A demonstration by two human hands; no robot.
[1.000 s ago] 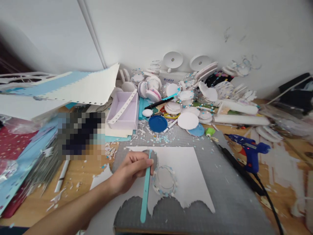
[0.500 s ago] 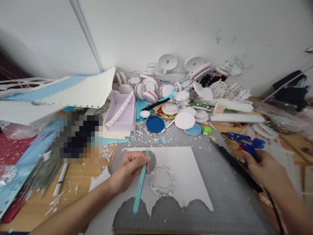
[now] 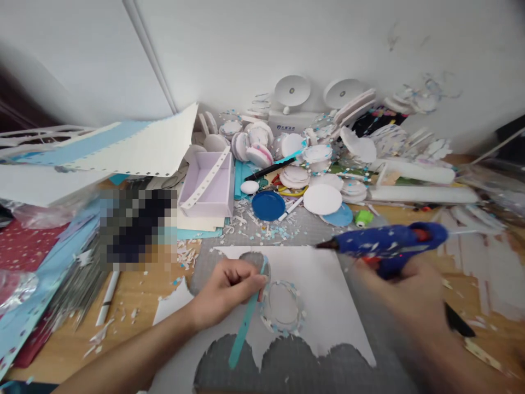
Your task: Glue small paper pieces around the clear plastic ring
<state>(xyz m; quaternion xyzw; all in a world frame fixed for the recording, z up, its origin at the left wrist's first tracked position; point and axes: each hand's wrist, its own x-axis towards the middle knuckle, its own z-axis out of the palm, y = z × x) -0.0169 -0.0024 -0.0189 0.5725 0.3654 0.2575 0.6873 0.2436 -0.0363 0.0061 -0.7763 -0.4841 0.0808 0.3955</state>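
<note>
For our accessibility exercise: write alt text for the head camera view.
A left hand holds a teal strip beside a decorated ring on white paper, while the right hand brings a blue glue gun over a cluttered craft desk.

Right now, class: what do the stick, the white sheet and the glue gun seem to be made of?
Stick: likely painted wood or foam, flat, matte teal.
White sheet: paper or thin card, matte, with cut scalloped edges.
Glue gun: moulded plastic, smooth blue, blurred.
</note>
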